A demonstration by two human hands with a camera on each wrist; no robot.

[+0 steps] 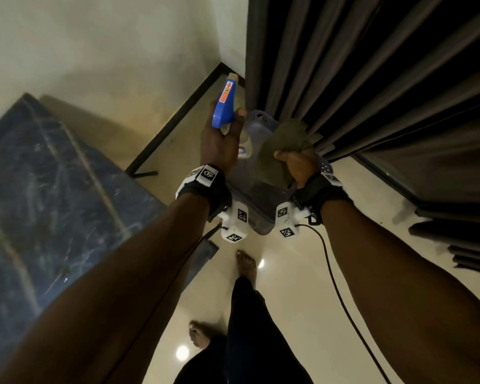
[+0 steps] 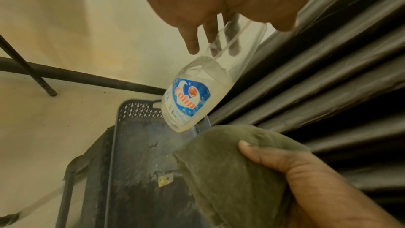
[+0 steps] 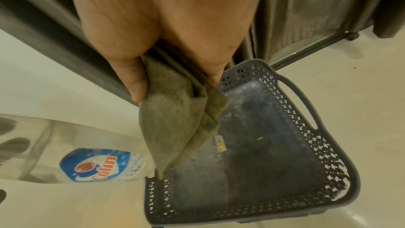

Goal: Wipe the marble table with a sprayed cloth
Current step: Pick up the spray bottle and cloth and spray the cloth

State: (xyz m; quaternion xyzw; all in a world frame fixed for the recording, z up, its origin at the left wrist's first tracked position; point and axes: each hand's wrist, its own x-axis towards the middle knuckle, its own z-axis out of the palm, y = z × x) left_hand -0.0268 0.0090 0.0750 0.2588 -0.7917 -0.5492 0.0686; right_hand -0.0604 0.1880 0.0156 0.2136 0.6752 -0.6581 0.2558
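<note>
**What I cannot see well**

My left hand (image 1: 221, 139) covers the neck of the spray bottle (image 2: 188, 103), so the trigger stays hidden from me. The cloth (image 2: 230, 171) and both my wrists hide much of the basket (image 3: 342, 166) in the head view. The marble table (image 1: 47, 189) is cut by the left edge. The small print on the bottle label is too blurred to read.

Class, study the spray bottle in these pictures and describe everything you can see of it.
The spray bottle is clear plastic with a blue trigger head bearing a red-and-white sticker. A blue, white and red "Colin" label sits on its body, and a dip tube shows inside. It looks nearly empty. The left hand grips its neck, holding it tilted above the dark perforated basket, beside the olive cloth.
</note>
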